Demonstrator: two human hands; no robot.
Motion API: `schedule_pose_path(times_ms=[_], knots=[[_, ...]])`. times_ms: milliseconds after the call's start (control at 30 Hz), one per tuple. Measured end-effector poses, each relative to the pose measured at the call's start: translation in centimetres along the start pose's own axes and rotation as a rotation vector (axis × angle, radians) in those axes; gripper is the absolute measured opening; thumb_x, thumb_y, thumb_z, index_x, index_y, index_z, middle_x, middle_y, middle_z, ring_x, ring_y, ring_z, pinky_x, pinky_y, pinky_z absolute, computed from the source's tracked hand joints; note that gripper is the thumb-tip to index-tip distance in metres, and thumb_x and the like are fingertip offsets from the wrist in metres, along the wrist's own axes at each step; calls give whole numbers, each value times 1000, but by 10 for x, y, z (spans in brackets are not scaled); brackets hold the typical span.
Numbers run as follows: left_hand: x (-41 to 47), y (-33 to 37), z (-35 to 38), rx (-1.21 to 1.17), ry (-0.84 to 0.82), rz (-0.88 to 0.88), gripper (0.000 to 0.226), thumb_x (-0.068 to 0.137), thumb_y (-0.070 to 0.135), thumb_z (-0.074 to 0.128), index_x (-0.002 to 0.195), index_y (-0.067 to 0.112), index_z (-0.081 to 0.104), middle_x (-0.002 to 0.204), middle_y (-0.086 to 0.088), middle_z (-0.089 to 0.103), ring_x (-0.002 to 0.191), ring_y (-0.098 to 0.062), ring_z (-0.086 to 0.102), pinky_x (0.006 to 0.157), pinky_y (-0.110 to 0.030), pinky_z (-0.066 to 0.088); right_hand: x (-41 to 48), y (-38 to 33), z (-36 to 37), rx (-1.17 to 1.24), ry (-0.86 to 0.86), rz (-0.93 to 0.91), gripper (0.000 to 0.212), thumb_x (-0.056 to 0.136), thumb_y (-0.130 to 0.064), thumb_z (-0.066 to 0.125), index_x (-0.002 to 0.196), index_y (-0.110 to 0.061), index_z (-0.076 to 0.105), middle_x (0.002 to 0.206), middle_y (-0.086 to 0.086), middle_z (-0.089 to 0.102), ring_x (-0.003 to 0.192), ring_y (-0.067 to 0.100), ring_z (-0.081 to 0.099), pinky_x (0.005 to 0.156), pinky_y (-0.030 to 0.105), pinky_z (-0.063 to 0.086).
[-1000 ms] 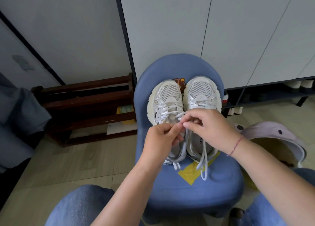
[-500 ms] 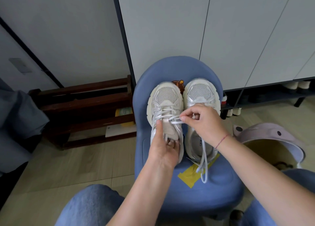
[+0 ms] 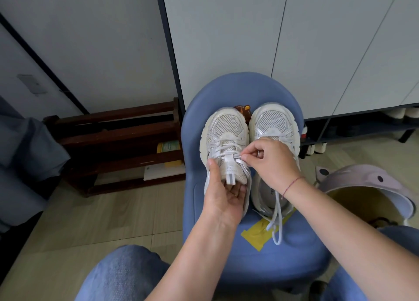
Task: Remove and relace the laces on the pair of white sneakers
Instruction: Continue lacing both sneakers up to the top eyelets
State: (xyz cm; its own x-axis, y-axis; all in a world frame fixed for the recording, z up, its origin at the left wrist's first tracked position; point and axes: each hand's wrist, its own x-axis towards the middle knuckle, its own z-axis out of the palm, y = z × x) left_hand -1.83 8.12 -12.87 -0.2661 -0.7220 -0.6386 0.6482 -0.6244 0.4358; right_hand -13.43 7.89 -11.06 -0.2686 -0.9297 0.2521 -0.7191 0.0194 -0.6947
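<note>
Here, the blue chair (image 3: pixel 283 262) carries the left sneaker (image 3: pixel 226 128) and the right sneaker (image 3: pixel 272 121) side by side, toes toward its back. Your left hand (image 3: pixel 223 196) grips the left sneaker at its opening (thumb along the outer side). Your right hand (image 3: pixel 269 162) pinches that sneaker's lace (image 3: pixel 239 161) beside the tongue, fingers curled.

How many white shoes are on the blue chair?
2. The left sneaker is on the blue chair, gripped by the left hand while the right hand pinches its lace. The right sneaker sits beside it, partly under the right hand.
</note>
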Motion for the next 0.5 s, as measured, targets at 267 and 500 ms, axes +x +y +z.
schedule_pose_path(times_ms=[267,500], knots=[[0,1,0,3,-18,11,64,90,63,52,125,11,65,100,-5,72,85,-13,66,73,-23,50,4,-5,5,158,-88,57,3,82,-18,72,80,-20,73,72,-11,64,62,1,52,62,12,42],[0,5,-4,-23,-71,-31,69,88,65,53,125,7,65,106,-8,72,90,-17,67,75,-26,53,8,-2,-9,140,-222,32,10,85,-16,69,89,-24,75,81,-18,65,75,-5,57,67,0,39]])
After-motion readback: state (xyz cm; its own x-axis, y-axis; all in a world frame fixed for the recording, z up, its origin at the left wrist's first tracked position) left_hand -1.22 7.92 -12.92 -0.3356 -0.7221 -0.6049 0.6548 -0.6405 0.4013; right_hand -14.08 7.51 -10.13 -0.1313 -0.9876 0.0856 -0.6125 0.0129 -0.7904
